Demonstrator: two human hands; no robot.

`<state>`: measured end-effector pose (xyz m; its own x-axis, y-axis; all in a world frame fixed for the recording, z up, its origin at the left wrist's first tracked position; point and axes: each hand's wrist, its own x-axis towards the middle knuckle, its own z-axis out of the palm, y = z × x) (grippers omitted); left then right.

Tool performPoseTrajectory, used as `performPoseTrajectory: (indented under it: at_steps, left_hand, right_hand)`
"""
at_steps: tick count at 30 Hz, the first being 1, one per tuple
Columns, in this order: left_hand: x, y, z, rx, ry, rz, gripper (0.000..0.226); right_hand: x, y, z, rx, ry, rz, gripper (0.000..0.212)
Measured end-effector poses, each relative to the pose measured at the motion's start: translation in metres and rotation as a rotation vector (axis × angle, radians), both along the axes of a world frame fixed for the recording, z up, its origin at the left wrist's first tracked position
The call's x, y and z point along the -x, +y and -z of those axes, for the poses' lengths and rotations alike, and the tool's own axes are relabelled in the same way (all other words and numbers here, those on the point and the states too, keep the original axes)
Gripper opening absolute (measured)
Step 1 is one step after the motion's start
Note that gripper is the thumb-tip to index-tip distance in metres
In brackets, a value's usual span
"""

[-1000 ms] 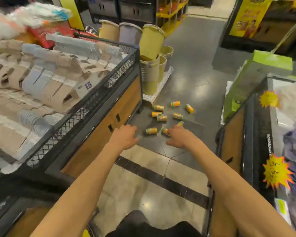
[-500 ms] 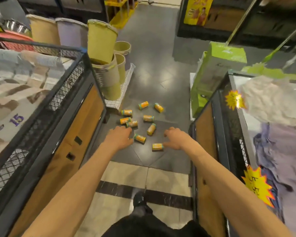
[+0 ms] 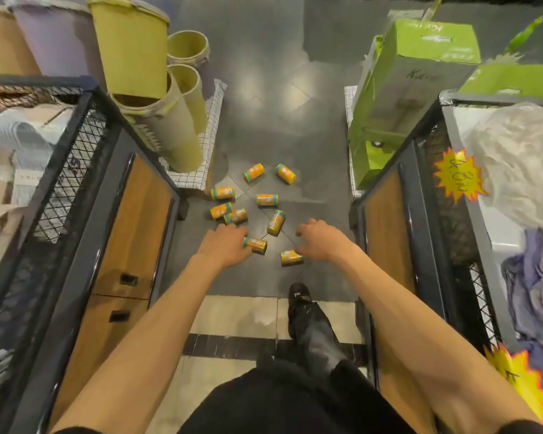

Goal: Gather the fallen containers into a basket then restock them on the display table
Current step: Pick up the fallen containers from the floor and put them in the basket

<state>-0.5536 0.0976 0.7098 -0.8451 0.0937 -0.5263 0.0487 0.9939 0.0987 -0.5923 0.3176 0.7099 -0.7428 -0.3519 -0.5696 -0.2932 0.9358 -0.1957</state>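
Observation:
Several small orange containers with teal caps lie scattered on the dark floor between two display tables, among them one at the back (image 3: pixel 253 172) and one in the middle (image 3: pixel 276 222). My left hand (image 3: pixel 224 245) reaches down over the floor, its fingers loosely curled beside a container (image 3: pixel 256 244); it holds nothing. My right hand (image 3: pixel 318 239) hangs palm down, fingers relaxed, just above another container (image 3: pixel 291 257). No basket is in view.
A black mesh display table (image 3: pixel 85 170) with wooden drawers stands on the left, another (image 3: pixel 420 195) on the right. Stacked yellow bins (image 3: pixel 157 98) and green boxes (image 3: pixel 402 89) flank the aisle ahead. My black shoe (image 3: pixel 299 296) is on the floor.
I have walked forward and the view has tilted down. The containers are closer, and both hands have come down near the nearest ones.

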Motion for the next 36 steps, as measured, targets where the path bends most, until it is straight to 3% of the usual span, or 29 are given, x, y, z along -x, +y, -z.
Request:
performPoseTrajectory:
  at_steps: [10, 16, 27, 36]
  left_hand:
    - [0.105, 0.016, 0.076, -0.119, -0.138, -0.139, 0.043]
    - [0.142, 0.004, 0.16, -0.156, -0.202, -0.138, 0.039]
    - [0.183, -0.03, 0.409, -0.135, -0.239, 0.034, 0.036]
    - [0.231, -0.041, 0.627, -0.145, -0.213, 0.18, 0.049]
  right_hand:
    - [0.112, 0.012, 0.072, 0.011, -0.116, -0.036, 0.047]
    - [0.138, 0.006, 0.151, -0.02, -0.177, 0.013, 0.045]
    - [0.146, -0.022, 0.41, -0.077, -0.25, 0.145, 0.047]
    - [0.148, -0.04, 0.633, -0.083, -0.146, 0.168, 0.051]
